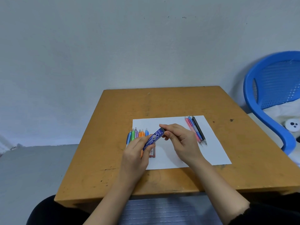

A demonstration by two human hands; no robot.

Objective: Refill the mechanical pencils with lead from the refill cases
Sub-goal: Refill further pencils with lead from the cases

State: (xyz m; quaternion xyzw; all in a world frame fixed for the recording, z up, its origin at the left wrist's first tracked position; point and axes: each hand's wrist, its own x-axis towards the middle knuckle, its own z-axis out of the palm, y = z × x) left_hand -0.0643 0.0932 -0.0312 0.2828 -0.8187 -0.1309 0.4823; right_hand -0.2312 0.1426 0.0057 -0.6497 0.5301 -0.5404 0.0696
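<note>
Table [162, 101] carries your white sheet [170, 123]; mechanical pencils [138, 134] line its left edge, and a second bunch [195, 130] lies at the far right. Your left hand [134, 153] grips the blue refill case [154, 138] over the sheet, and your right hand [180, 138] pinches its far end. You're opening it, I judge: next, ease the cap off without spilling lead.

pale wall [113, 46] | grey floor [32, 168] | wooden table [162, 103] | blue chair [267, 82]
</note>
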